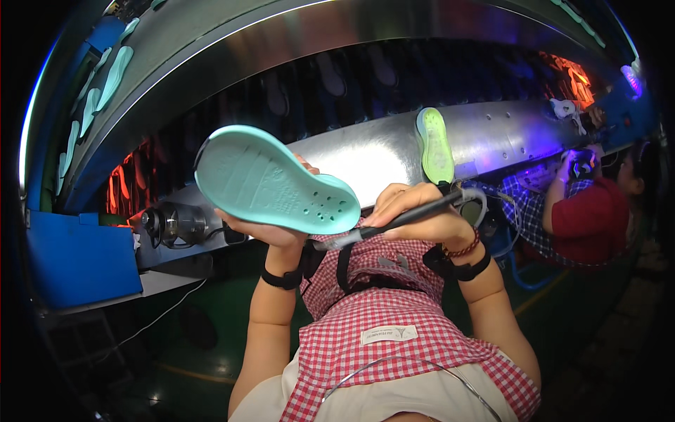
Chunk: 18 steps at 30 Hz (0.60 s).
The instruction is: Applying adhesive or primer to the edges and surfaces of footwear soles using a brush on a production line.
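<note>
My left hand (pixel 271 231) holds a large turquoise shoe sole (pixel 271 184) from below and behind, its face with several small holes turned up toward me. Part of that hand is hidden behind the sole. In my right hand (pixel 429 214) is a black-handled brush (pixel 415 211), gripped between thumb and fingers. Its pale end points down and left, beside the sole's near edge; whether it touches cannot be told. A yellow-green sole (pixel 437 148) lies on the metal ledge (pixel 485 126) beyond my right hand.
Past the ledge, soles hang or lie in a dark machine with an orange glow (pixel 130 179). Several turquoise soles (pixel 112 77) rest on the belt at upper left. A glass-bodied pot (pixel 184 224) stands left; a blue cabinet (pixel 81 257) is beside it. A co-worker (pixel 587 218) sits at right.
</note>
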{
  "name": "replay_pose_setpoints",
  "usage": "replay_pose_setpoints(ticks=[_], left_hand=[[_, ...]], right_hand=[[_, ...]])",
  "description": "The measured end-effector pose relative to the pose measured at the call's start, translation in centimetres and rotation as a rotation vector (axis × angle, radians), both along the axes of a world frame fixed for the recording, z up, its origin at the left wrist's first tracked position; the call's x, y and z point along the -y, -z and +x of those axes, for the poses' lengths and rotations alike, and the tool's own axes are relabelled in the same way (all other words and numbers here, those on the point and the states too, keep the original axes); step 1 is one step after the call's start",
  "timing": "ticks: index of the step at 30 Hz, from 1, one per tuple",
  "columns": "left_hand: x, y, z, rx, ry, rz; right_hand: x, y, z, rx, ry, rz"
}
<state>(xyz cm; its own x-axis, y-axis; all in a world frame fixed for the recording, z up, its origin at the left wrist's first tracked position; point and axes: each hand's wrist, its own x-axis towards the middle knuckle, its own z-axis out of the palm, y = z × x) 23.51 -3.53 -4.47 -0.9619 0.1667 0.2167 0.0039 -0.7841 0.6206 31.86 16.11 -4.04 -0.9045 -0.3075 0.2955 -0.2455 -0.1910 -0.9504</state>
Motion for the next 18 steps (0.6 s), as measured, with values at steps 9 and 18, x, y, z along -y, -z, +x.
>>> replay_pose_setpoints(ticks=[9,18], left_hand=[[-2.4,1.4,3.2,0.252,0.350,0.262],[0.3,1.8,0.7,0.252,0.504,-0.046]], right_hand=[[3.2,1.1,0.1,0.475,0.157,-0.739],[1.3,-1.9,0.8,0.096,0.192,0.119]])
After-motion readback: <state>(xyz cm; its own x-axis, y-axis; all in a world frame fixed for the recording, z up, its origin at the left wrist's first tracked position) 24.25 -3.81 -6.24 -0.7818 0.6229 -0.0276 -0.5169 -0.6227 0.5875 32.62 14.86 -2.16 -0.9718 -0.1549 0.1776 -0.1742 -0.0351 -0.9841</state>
